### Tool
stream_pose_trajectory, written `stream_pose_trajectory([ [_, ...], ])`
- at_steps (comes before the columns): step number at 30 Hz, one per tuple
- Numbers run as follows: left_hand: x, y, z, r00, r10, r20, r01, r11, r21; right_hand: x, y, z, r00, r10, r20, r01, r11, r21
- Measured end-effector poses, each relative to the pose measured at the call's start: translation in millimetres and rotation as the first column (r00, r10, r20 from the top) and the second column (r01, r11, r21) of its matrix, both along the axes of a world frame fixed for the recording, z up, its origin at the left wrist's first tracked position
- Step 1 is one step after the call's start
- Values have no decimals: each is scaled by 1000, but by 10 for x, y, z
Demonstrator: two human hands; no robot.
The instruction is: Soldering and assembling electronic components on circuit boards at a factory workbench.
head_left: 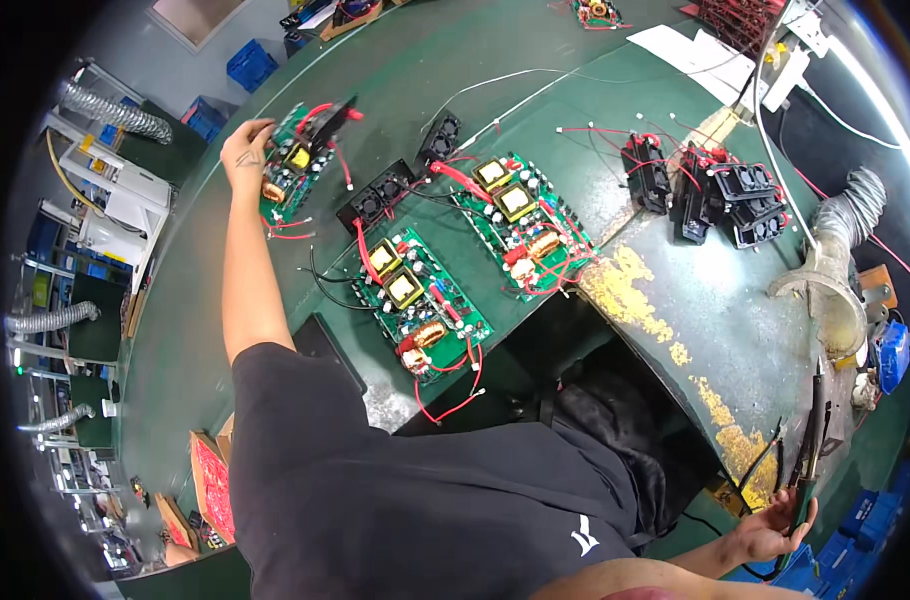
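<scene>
My left hand (pixel 245 158) is closed on the left edge of a green circuit board (pixel 297 165) at the far left of the bench. The board carries a yellow transformer, a copper coil, red wires and a dark part at its far end. At the lower right, my right hand (pixel 767 528) is wrapped round the handle of a soldering iron (pixel 804 500), its thin shaft pointing up. Two more boards lie in front of me: a nearer board (pixel 425 305) and another board (pixel 525 225) to its right. Red and black wires join them to black fans (pixel 377 195).
Several black fans with red wires (pixel 745 195) are piled at the right. Beyond the iron stands a grey fume hose (pixel 840 225) with a flared mouth. White sheets (pixel 690 60) and a power strip (pixel 787 80) lie at the far right. The bench edge (pixel 655 370) shows worn yellow patches.
</scene>
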State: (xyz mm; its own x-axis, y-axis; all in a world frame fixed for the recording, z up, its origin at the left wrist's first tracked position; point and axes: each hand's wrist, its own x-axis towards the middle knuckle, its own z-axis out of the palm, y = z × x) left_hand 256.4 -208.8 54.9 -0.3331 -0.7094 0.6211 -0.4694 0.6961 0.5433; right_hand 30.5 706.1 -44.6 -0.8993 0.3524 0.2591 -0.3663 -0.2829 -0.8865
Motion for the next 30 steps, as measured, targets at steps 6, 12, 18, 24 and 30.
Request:
stream_pose_trajectory([
  [6,1002,-668,-693,937,344,-66,-345,938,-5,-74,-108,108,999,46,6,-46,997,68],
  [12,1233,-959,-949,895,441,-64,-438,897,62,-164,-42,110,989,146,-33,-143,988,60],
  [18,1830,-1177,-1391,865,500,-41,-449,807,383,-316,-242,103,929,364,-60,-363,931,34],
  [24,1978,-1226,-979,948,297,-110,-265,933,242,-370,-88,-58,930,358,-78,-358,934,16],
  [30,211,573,-268,999,37,35,-40,993,111,-309,-266,11,941,337,-9,-337,941,-12],
])
